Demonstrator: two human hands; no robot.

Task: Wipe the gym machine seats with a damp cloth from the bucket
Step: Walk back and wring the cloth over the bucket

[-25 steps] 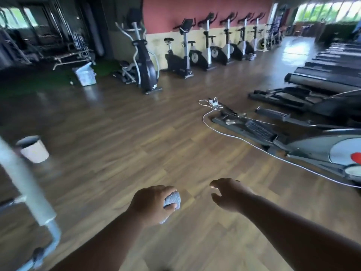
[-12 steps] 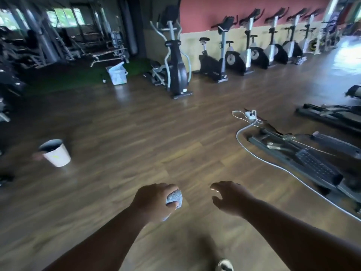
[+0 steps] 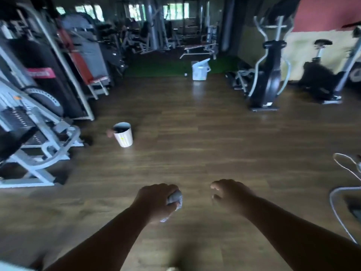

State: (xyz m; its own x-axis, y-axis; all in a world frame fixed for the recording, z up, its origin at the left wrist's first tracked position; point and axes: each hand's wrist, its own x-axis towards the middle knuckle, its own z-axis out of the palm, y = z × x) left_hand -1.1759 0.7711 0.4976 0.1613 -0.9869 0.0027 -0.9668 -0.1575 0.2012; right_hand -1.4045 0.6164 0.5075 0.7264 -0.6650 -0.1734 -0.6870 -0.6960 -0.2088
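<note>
My left hand (image 3: 154, 202) grips a balled-up grey cloth (image 3: 175, 198), held low over the wooden floor. Beside it my right hand (image 3: 230, 196) hangs with loosely curled fingers and holds nothing. A small white bucket (image 3: 123, 134) stands on the floor ahead and to the left, next to a white-framed weight machine (image 3: 39, 133). A red padded seat (image 3: 86, 73) belongs to a machine behind it. An exercise bike saddle (image 3: 323, 43) shows at the far right.
A white bin (image 3: 200, 70) stands at the edge of green turf farther back. A black elliptical trainer (image 3: 267, 75) is at the right. A white cable (image 3: 340, 192) loops on the floor at the right edge. Benches and racks fill the dim background.
The view has swung left: the bikes and treadmills slid off to the right, the weight machines came in at the left, and the bucket now lies nearer the centre. Both hands kept their pose.
</note>
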